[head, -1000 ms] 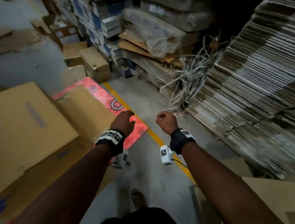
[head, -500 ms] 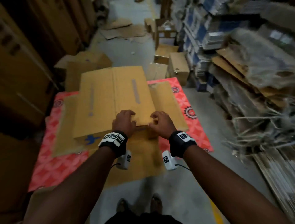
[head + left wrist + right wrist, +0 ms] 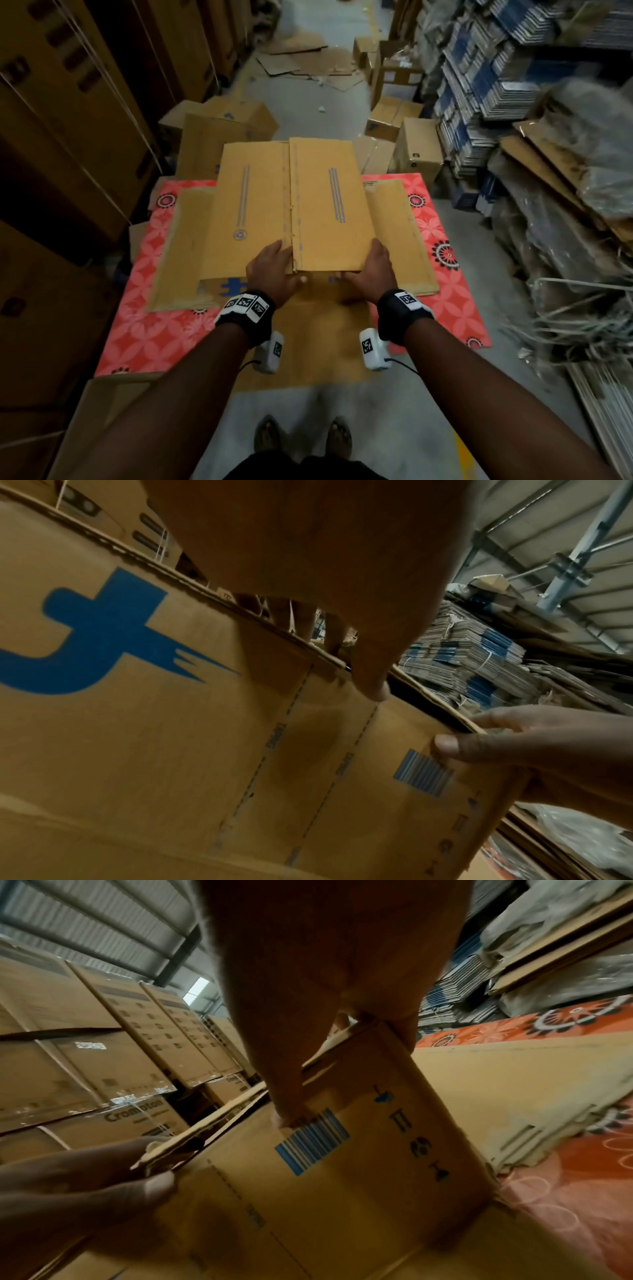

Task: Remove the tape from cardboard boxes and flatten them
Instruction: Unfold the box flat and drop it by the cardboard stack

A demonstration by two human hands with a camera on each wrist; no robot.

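at frame centre, the left hand (image 3: 274, 270) and right hand (image 3: 371, 270) each grasp the near top edge of the cardboard box (image 3: 291, 205) standing on the red patterned mat (image 3: 147, 325).

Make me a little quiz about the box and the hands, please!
1. True or false: both hands, left hand and right hand, hold the near edge of the box.
2. What does the box sit on? A) a red mat B) a shelf C) a cart
3. Fill in: the thumb of the right hand presses beside a blue ____ printed on the box.

Key:
1. True.
2. A, the red mat.
3. Barcode.
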